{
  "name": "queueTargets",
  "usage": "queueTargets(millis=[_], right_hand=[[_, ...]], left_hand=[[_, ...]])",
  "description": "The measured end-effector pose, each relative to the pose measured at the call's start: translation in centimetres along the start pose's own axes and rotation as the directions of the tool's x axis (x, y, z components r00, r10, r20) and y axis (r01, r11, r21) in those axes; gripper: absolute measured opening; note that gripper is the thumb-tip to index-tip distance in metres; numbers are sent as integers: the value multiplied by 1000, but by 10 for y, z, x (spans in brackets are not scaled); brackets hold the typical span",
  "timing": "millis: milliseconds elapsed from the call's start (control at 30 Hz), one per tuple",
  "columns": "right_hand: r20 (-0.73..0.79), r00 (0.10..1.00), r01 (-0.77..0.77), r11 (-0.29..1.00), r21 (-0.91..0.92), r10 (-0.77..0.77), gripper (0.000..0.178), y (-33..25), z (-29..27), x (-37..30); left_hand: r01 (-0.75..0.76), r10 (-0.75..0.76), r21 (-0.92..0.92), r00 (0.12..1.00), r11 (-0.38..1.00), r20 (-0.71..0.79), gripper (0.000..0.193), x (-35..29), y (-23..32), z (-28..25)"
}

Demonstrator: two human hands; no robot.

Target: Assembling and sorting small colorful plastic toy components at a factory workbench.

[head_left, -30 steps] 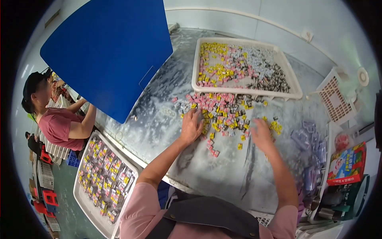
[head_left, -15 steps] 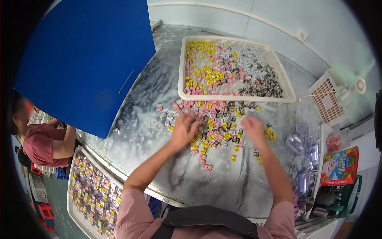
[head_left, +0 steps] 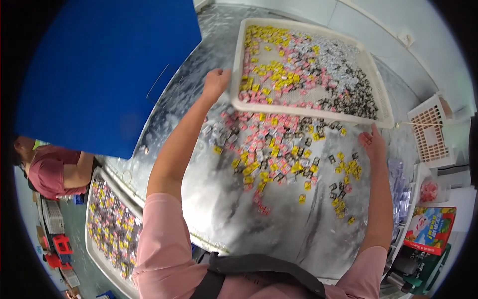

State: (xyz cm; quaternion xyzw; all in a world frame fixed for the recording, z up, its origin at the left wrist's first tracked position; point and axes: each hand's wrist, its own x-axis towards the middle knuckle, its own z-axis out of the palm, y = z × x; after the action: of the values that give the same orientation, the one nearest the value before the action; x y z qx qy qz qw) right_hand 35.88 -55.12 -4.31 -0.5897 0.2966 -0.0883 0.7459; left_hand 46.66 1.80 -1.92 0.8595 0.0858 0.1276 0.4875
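A white, shallow tray (head_left: 313, 113) full of small yellow, pink, black and clear pieces lies across the far part of the table. Beside its left rim is my left hand (head_left: 217, 83), fingers curled closed. Whether they grip the rim is hidden. My right hand (head_left: 372, 142) is at the tray's near right corner, fingers partly bent and apart, the fingertips up against the rim and nothing seen in the palm. Between my arms spreads a loose pile of the same small pieces (head_left: 279, 159), with a smaller yellow and black cluster (head_left: 343, 174) near my right forearm.
A blue panel (head_left: 104, 74) stands at the left, with a person (head_left: 55, 167) behind it. A second tray (head_left: 89, 239) of packed pieces lies lower left. At right are a white plastic basket (head_left: 428, 132), clear plastic packs (head_left: 398, 187) and a colourful box (head_left: 430, 226).
Both hands have left the loose pile. My left hand moved up and left to the tray's left side, my right hand up and right to its near right corner. The view has shifted.
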Motion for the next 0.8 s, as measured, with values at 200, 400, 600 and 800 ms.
queueTargets(millis=[200,400,600,800], right_hand=[[-27,999,44,987,157,-40,53,2,-16,56],[-60,998,-18,1000,-10,18,33,-8,-1,59],[-16,995,-104,994,-28,103,31,-24,-25,57],[80,987,-117,966,-230,139,38,-46,-15,-34]], left_hand=[[105,-104,-11,993,994,62,52,42,12,45],[244,-224,-92,957,966,182,44,49,22,38],[194,-172,-77,958,978,230,41,27,64,23],[294,-251,-196,943,935,219,45,-59,89,-65]])
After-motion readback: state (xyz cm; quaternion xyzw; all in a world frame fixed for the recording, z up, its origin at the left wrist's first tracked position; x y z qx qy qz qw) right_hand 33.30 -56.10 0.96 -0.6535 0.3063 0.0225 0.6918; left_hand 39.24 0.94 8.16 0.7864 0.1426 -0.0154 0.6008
